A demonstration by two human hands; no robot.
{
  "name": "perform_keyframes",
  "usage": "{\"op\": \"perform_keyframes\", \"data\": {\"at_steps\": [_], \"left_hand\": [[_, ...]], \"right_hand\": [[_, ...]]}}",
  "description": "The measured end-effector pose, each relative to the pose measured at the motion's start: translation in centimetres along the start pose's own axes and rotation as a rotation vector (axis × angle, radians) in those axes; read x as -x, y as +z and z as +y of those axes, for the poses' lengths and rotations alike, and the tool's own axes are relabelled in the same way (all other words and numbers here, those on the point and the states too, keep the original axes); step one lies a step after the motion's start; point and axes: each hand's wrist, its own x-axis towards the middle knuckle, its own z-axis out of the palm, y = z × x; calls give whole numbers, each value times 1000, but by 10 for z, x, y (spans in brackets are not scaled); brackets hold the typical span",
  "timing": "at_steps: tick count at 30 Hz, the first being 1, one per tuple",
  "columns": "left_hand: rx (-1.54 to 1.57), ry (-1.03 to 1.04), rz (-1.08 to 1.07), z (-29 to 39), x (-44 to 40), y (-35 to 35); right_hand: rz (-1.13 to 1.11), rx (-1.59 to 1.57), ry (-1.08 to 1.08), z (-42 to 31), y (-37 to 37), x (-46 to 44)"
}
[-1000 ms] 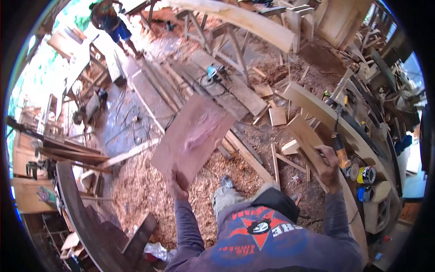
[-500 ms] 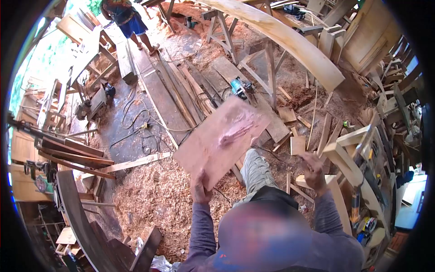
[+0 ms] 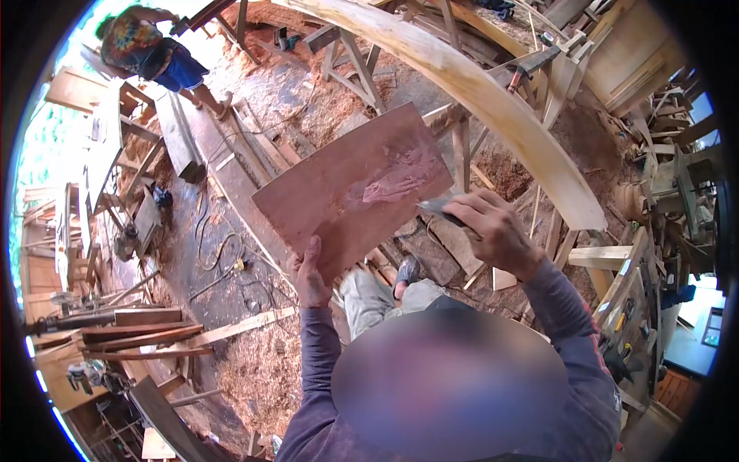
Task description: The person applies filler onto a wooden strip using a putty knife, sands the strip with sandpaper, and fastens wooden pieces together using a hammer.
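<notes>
My left hand (image 3: 311, 279) grips the near left edge of a flat reddish-brown wooden board (image 3: 323, 196), thumb on top. A smeared heap of pinkish paste (image 3: 396, 183) lies on the board's right half. In my right hand (image 3: 493, 231) is a small scraper with a greyish blade (image 3: 437, 206), its tip close to the board's right edge. My fingers wrap around most of the scraper, so its handle is hidden. Whether the blade touches the board I cannot tell.
A long curved pale timber (image 3: 462, 73) rests on sawhorses (image 3: 358, 77) ahead. Another person (image 3: 150, 50) stands at the far left. Wood shavings (image 3: 262, 369), a cable (image 3: 223, 266) and planks cover the floor. Stacked dark timber (image 3: 146, 335) is at left, a wooden frame (image 3: 608, 258) at right.
My right hand has come in from the right to the board's edge, with the scraper now visible. The board has shifted up and left. The other person appears farther left, leaning over.
</notes>
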Motion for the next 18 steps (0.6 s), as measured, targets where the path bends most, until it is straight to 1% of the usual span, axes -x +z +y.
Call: {"op": "perform_keyframes", "data": {"at_steps": [1,3,4,5,7,8,10,11,13,14,16,17,18], "left_hand": [[1,-6,-3,4,-13,6],[-99,110,-33,8,-34,13],[-127,164,46,6,-48,16],[-124,165,36,9,-61,17],[-232,128,33,18,-92,23],[-228,124,13,25,-109,32],[-300,146,64,43,-138,59],[-304,139,32,50,-163,71],[-216,168,-140,72,-232,97],[-300,271,-211,82,-273,108],[-320,291,-292,100,-372,126],[-308,261,-342,122,-398,142],[-296,229,-392,144,-424,156]], "right_hand": [[0,-9,13,5,5,-25],[7,-28,29,19,21,-60],[19,-49,42,30,33,-80],[24,-40,45,38,44,-98],[-31,-137,89,51,62,-130],[-23,-121,99,57,69,-148],[6,-125,100,71,81,-179],[23,-107,123,82,88,-195],[76,-113,227,104,102,-240],[93,-109,257,119,110,-265],[185,-72,284,156,123,-330],[214,-85,315,159,132,-351],[210,-163,389,168,127,-384]]}}
